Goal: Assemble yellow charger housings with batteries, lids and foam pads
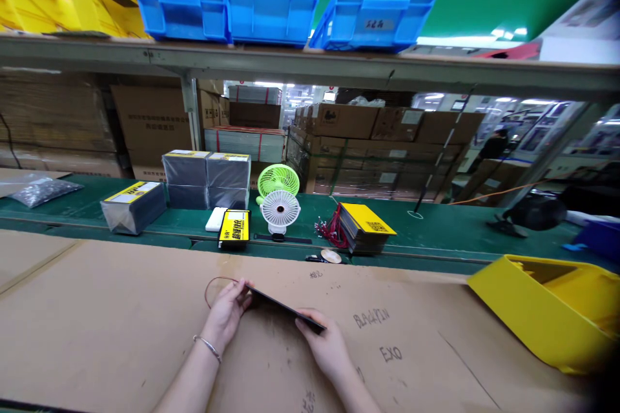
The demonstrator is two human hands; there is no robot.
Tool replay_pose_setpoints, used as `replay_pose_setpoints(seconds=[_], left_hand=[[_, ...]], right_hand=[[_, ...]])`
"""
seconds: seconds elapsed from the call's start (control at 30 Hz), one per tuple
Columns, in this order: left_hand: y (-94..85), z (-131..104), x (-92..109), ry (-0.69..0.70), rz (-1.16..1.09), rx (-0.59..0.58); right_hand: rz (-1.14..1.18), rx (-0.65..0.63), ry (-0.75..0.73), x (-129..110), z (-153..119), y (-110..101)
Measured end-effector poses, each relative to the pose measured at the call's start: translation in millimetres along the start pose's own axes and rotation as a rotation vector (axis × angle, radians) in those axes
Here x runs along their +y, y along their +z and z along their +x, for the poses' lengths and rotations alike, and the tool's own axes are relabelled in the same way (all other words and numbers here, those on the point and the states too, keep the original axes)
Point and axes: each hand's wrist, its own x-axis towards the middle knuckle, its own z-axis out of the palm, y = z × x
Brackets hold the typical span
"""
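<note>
Between my two hands is a thin black panel [285, 307], seen nearly edge-on and tilted down to the right. My left hand [229, 310], with a bracelet at the wrist, pinches its left end. A thin dark red wire [209, 287] loops out beside those fingers. My right hand [323, 339] grips the panel's right end, thumb on the near side. Both hands are above a cardboard sheet [145, 329] with handwriting on it. Behind it stands a stack of flat dark pieces with a yellow top sheet [365, 219], red wires [332, 229] bunched at its left.
A yellow bin [537, 316] lies at the right. On the green bench [411, 239] are a white fan [280, 208], a green fan [278, 182], a yellow-black box [234, 227] and wrapped dark blocks [208, 181]. Overhead, a shelf [290, 64] carries blue bins [272, 13] and yellow bins.
</note>
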Motion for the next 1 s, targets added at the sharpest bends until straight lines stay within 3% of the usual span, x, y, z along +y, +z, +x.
replay_pose_setpoints(seconds=[1.0], left_hand=[[-0.2, -0.6, -0.3, 0.003, 0.006, -0.011]], right_hand=[[-0.011, -0.025, -0.012, 7.3, 0.2, 0.0]])
